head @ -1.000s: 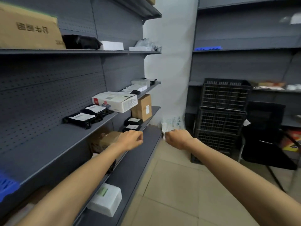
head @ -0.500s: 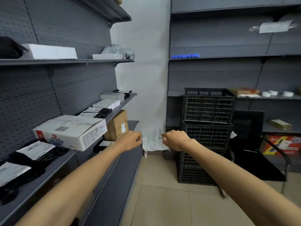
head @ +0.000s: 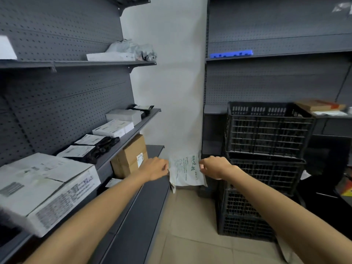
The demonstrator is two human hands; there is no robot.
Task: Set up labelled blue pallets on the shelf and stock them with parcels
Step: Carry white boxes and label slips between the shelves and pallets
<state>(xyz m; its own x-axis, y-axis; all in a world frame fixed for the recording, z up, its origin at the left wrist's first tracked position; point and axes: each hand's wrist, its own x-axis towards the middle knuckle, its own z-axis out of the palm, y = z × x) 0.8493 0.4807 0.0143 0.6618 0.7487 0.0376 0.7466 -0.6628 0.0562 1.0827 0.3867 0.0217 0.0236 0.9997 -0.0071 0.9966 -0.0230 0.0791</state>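
Together, left hand (head: 156, 168) and right hand (head: 217, 167) pinch opposite edges of parcel (head: 185, 173).

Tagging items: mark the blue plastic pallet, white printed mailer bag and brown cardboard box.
blue plastic pallet (head: 231, 53), head view, front edge
white printed mailer bag (head: 185, 172), head view, printed face
brown cardboard box (head: 126, 161), head view, front face

- Mailer bag (head: 187, 171), centre: thin white plastic film, creased, with a faint sheen.
- Shelving (head: 76, 103), 9 o'clock: matt grey painted metal, with perforated back panels.
- Crates (head: 266, 130), 3 o'clock: dull black plastic lattice.
- Pallet (head: 231, 53), 1 o'clock: smooth blue plastic.
- Carton (head: 45, 183), 8 o'clock: white printed cardboard.
- Brown box (head: 131, 157): plain matt cardboard.
- Pouches (head: 102, 147): glossy black film with paper labels.
- Floor (head: 190, 244), 6 o'clock: smooth beige tile.
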